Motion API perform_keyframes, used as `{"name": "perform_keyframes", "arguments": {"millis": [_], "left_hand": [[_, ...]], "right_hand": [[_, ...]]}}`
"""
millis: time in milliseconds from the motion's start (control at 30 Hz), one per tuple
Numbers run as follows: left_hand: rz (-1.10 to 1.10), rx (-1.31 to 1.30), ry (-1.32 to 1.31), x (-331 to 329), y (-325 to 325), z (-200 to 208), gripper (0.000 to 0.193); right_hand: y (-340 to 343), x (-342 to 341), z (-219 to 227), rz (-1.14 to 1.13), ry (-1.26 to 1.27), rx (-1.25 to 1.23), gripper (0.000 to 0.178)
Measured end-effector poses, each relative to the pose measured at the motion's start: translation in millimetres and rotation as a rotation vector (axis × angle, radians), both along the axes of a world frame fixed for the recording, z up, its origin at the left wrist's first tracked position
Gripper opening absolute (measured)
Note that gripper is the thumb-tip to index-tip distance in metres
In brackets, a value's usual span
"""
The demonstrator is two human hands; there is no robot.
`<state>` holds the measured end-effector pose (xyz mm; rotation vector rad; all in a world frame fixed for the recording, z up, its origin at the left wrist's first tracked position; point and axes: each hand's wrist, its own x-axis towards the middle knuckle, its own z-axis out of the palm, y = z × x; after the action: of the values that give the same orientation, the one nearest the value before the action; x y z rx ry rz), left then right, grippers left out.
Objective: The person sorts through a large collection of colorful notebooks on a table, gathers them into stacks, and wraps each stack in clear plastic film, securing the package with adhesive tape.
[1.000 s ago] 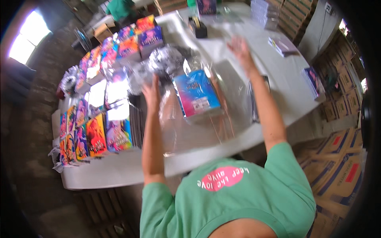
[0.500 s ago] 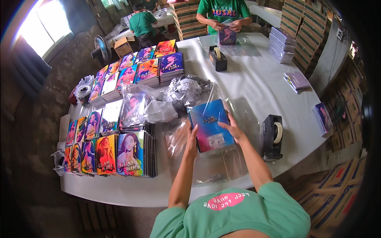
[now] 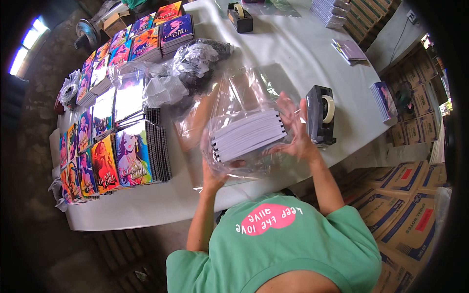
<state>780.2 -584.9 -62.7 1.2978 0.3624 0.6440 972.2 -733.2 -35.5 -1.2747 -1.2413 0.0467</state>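
Note:
A stack of spiral notebooks (image 3: 249, 136) sits inside a clear plastic bag (image 3: 239, 93), its white page edges facing up and black coils showing at both ends. My left hand (image 3: 214, 168) is closed round the left end of the stack, partly behind the film. At the right end is my right hand (image 3: 297, 134), fingers stretched and spread, with its thumb by the bag's near side. Plastic and motion blur veil some fingertips. Just right of that hand stands a black tape dispenser (image 3: 321, 117).
Piles of colourful notebooks (image 3: 134, 154) cover the table's left side, beside crumpled plastic (image 3: 193, 58). A second tape dispenser (image 3: 240, 18) stands at the back. Wrapped notebooks (image 3: 383, 101) and a purple pack (image 3: 349, 51) lie right. Cartons (image 3: 408, 219) are stacked beyond the table's right edge.
The notebooks, earlier held cover-up above the plastic, are now tipped with page edges up inside the bag. My right hand has opened its fingers. The view has tilted downward.

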Motion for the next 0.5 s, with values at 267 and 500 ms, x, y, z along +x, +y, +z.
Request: {"name": "perform_keyframes", "arguments": {"millis": [267,500], "left_hand": [[0.221,1.473,-0.21,22,27,97,0.046],[0.004,1.634,-0.309,30,16,131,0.041]], "right_hand": [[10,-2,142,0.244,-0.946,-0.494,0.011],[26,-6,137,0.076,-0.859,-0.403,0.027]]}}
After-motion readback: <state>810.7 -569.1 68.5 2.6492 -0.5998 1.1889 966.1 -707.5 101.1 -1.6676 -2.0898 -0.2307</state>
